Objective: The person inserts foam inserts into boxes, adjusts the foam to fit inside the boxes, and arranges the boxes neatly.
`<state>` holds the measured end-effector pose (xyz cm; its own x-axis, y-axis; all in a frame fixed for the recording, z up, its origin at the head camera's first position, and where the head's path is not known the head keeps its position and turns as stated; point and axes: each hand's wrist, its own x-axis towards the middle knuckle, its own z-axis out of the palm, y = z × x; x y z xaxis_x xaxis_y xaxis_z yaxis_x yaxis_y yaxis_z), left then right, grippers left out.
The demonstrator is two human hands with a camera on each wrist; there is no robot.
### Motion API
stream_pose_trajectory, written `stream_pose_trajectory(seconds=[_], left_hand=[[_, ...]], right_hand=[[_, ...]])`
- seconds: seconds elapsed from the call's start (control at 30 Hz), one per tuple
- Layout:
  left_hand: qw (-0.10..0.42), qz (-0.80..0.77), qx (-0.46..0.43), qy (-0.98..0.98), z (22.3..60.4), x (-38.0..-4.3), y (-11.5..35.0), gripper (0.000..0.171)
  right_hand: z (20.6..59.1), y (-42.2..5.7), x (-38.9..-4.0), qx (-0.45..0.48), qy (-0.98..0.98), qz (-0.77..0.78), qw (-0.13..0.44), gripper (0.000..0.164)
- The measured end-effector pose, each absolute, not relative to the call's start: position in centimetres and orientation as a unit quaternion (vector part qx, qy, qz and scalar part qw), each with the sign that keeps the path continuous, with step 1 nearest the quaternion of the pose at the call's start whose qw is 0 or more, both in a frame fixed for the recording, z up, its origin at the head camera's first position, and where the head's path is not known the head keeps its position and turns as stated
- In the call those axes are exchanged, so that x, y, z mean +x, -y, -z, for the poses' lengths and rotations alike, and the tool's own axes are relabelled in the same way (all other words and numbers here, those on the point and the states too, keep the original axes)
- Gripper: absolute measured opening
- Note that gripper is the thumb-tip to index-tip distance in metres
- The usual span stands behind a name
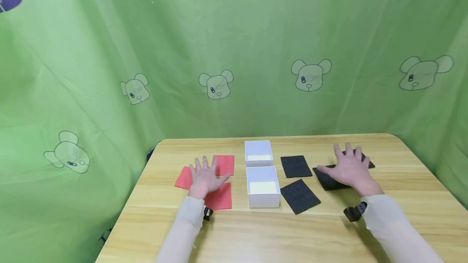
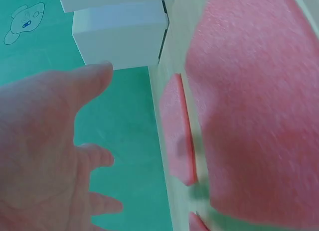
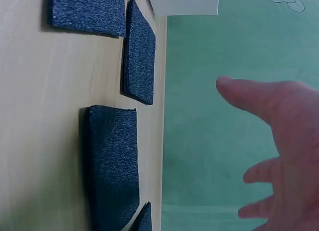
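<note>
My left hand [image 1: 206, 180], fingers spread and holding nothing, hovers over a group of red foam squares; one red square [image 1: 221, 197] shows below the palm, another red square [image 1: 224, 165] lies behind the thumb, and a third red piece [image 1: 184, 177] is partly covered by the fingers. On the other side my right hand [image 1: 352, 169] is spread too, above a black square [image 1: 330, 178] and in front of another black piece [image 1: 367, 160]. Two more black squares, a rear one [image 1: 296, 166] and a front one [image 1: 300, 196], lie flat left of that hand.
Between the two colour groups stand two white open boxes, a front box [image 1: 264, 200] and a rear box [image 1: 258, 145], one behind the other. The wooden table [image 1: 256, 234] ends at a green curtain [image 1: 263, 108] printed with bear heads.
</note>
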<state>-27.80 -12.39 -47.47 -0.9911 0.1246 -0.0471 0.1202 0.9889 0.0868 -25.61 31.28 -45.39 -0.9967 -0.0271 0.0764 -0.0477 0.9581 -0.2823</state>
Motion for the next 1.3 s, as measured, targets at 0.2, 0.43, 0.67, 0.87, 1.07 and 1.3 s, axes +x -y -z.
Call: stream_pose_trajectory(seconds=[0.2,0.43,0.67,0.87,1.07,1.3], left_hand=[[0.054,-0.119,0.114,-0.985,47.7,-27.3,13.7,0.088],[0.087,-0.169,0.163,-0.968,48.0,-26.7,15.8,0.090],[0.117,-0.174,0.194,-0.958,48.4,-26.1,17.0,0.097],[0.126,-0.189,0.228,-0.947,49.2,-25.8,17.3,0.099],[0.122,-0.190,0.252,-0.941,50.0,-25.4,17.0,0.104],[0.134,-0.196,0.262,-0.936,50.2,-25.2,16.9,0.105]], right_hand=[[45.7,-31.1,-25.1,0.100,0.972,-0.211,0.033,0.103],[46.5,-29.8,-24.1,0.162,0.947,-0.278,0.026,0.083],[46.5,-27.3,-22.8,0.222,0.923,-0.314,-0.008,0.081],[46.8,-25.1,-22.4,0.243,0.905,-0.343,-0.059,0.089],[47.5,-23.5,-22.7,0.228,0.899,-0.365,-0.083,0.097],[48.0,-22.2,-23.2,0.243,0.899,-0.357,-0.071,0.100]])
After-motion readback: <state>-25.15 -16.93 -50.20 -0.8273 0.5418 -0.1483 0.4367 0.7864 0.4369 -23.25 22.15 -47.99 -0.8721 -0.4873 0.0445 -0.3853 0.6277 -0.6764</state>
